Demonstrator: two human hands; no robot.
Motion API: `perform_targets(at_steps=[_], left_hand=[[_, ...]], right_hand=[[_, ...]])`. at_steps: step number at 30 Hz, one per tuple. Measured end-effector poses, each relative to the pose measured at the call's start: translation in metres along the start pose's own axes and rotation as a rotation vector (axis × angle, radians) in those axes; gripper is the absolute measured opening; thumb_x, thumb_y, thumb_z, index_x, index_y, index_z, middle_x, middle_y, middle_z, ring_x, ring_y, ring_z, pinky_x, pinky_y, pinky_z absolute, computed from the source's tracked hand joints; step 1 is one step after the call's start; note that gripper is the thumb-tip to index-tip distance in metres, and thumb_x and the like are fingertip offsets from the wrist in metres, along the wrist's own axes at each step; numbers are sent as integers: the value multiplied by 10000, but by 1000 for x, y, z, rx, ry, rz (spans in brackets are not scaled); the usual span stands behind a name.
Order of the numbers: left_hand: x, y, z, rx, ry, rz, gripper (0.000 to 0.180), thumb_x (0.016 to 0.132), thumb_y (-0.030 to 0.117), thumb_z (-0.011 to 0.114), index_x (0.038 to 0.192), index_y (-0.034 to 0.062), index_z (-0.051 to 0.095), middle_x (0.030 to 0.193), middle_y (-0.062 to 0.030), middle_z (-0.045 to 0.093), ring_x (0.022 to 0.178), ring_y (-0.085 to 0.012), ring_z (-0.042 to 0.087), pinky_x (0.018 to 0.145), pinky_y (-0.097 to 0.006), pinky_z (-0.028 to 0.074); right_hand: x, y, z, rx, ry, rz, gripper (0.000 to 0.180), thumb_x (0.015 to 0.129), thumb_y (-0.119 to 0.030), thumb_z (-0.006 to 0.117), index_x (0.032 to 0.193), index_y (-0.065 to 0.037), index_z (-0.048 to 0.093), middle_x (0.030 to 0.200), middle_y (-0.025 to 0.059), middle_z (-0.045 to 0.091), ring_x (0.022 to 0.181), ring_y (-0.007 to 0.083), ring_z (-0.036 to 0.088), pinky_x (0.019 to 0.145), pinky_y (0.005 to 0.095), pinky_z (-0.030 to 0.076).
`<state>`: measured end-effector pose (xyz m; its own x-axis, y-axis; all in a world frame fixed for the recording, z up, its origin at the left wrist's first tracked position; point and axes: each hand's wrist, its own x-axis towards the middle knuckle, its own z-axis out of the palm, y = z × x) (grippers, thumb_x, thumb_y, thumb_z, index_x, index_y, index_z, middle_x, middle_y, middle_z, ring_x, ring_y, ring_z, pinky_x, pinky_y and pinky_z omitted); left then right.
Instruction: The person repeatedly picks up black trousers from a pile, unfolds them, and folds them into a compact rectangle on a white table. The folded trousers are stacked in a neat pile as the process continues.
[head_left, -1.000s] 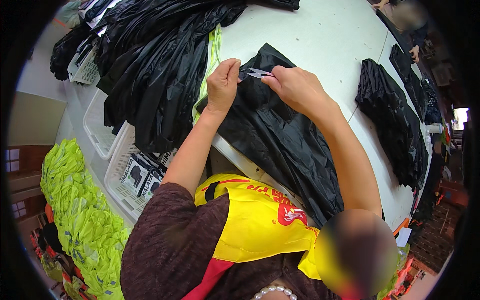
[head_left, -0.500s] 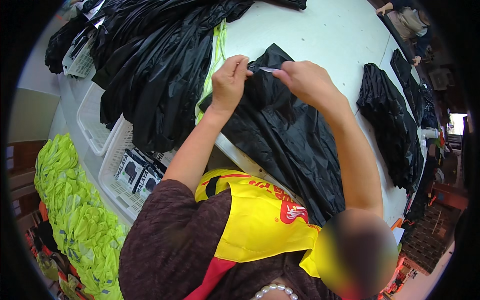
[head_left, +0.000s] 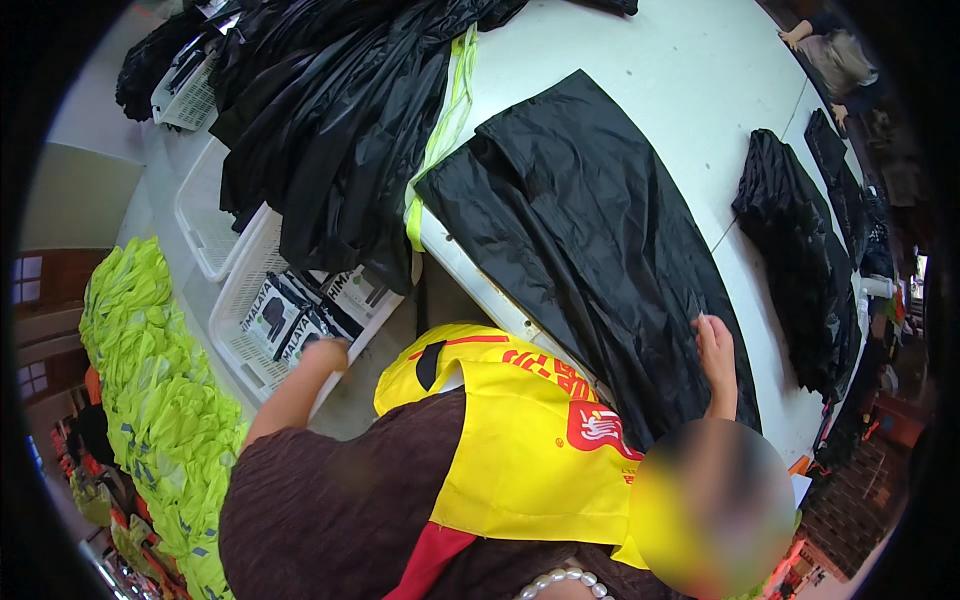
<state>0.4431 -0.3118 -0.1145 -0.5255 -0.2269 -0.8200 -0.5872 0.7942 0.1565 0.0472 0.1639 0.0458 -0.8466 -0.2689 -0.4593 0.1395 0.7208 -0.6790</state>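
A shiny black garment (head_left: 590, 210) lies spread over the white table's near edge, its lower part hanging toward me. My right hand (head_left: 716, 358) is at its right side, closed on a small thin metal tool (head_left: 697, 308) whose tip points up; its exact kind is too small to tell. My left hand (head_left: 326, 355) is down at the white basket (head_left: 240, 345), next to flat printed packages (head_left: 275, 310) in white and black. From behind, the left hand's fingers are mostly hidden, so I cannot see whether it holds anything.
Black garments (head_left: 340, 130) heap over the table (head_left: 690, 90) at left; others (head_left: 795, 255) lie at right. A second white basket (head_left: 205, 215) stands behind mine. Neon-yellow garments (head_left: 150, 420) pile up at far left. Another person (head_left: 840, 60) works at the far right.
My hands have parted from the black garment's far end. The left has come down to the basket; the right has drawn back toward me with the small tool. The garment now lies flatter.
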Motion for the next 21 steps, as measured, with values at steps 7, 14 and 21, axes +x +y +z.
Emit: perform_targets(at_steps=[7, 14, 21], left_hand=[[1, 125, -117, -675, 612, 343, 165, 807, 142, 571, 847, -5, 633, 811, -179, 636, 722, -308, 618, 655, -373, 483], [76, 201, -230, -552, 1080, 558, 408, 785, 266, 673, 1077, 2, 562, 963, -227, 615, 854, -345, 604, 750, -383, 464], [163, 189, -254, -987, 659, 361, 605, 798, 300, 697, 1299, 85, 435, 1040, -68, 611, 861, -156, 592, 574, -257, 438]], right_hand=[[-47, 53, 23, 23, 85, -165, 246, 893, -259, 566, 794, -35, 542, 672, -46, 446, 632, 58, 410, 575, 227, 357], [-113, 61, 11, -56, 122, -117, 262, 882, -272, 570, 938, -16, 561, 775, 65, 565, 724, 140, 526, 665, 283, 431], [-155, 188, -103, 50, 687, 15, 312, 848, -319, 588, 970, -33, 579, 788, 147, 618, 719, 269, 596, 677, 330, 467]])
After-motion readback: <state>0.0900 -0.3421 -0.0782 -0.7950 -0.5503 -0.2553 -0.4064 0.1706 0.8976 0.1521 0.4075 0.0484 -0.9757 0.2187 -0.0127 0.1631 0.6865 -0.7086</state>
